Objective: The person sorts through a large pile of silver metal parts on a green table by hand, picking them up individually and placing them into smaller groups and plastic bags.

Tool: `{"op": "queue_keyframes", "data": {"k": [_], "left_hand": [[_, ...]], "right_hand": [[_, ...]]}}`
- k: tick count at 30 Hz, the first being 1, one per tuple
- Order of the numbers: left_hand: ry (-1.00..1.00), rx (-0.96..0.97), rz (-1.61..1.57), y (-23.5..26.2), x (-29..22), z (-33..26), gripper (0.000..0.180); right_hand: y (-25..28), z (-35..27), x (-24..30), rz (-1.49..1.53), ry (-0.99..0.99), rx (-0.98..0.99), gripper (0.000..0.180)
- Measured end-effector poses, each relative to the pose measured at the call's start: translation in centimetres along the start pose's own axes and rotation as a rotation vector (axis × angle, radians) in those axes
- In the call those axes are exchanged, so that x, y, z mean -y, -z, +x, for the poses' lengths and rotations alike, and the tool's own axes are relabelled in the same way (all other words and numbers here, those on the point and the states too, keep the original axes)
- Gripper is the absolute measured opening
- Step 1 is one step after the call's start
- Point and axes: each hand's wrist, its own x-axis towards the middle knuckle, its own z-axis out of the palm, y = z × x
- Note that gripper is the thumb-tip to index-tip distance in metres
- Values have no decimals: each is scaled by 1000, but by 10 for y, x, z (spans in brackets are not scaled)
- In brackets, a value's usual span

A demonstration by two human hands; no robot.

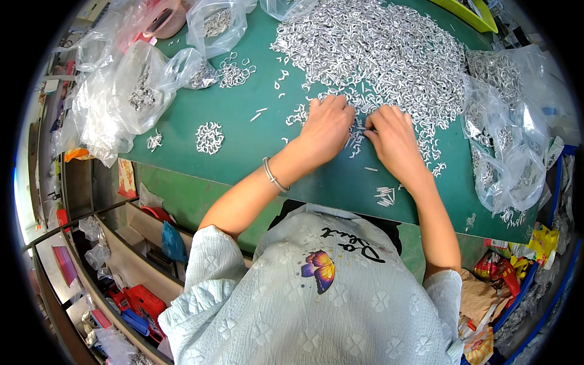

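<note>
My left hand (pixel 330 126) is at the near edge of a large heap of small silver curved metal pieces (pixel 377 52). Its fingers are curled downward, and their tips are hidden behind the hand. Close beside it, my right hand (pixel 394 139) has its thumb and fingers drawn together. A small silver bit shows near that thumb, but I cannot make out what either hand grips. Between and below the hands lie some loose silver pieces (pixel 354 143). Nearer me is a small group of short straight silver pins (pixel 385 196), with a single pin (pixel 370 168) above it.
A round cluster of curved pieces (pixel 210 138) lies on the green tabletop (pixel 249 146) to the left. Clear plastic bags of metal parts (pixel 143 91) line the left side, and more bags (pixel 508 146) stand at right. A yellow-green tray (pixel 468 13) is at the far right.
</note>
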Motion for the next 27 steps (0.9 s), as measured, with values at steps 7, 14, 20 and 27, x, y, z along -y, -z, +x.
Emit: {"op": "queue_keyframes", "data": {"k": [7,14,20,27], "left_hand": [[-52,44,-41,4,1,2,12],[-106,-17,-109,9,-2,-2,13],[-93,-6,-351,14,-34,-32,17],[-44,19,-466,-17,-78,-70,20]], "right_hand": [[-9,1,-15,-74,48,53,9],[19,-32,-2,163,-26,109,11],[31,-51,1,212,-13,324,12],[20,-46,-4,275,24,308,15]]}}
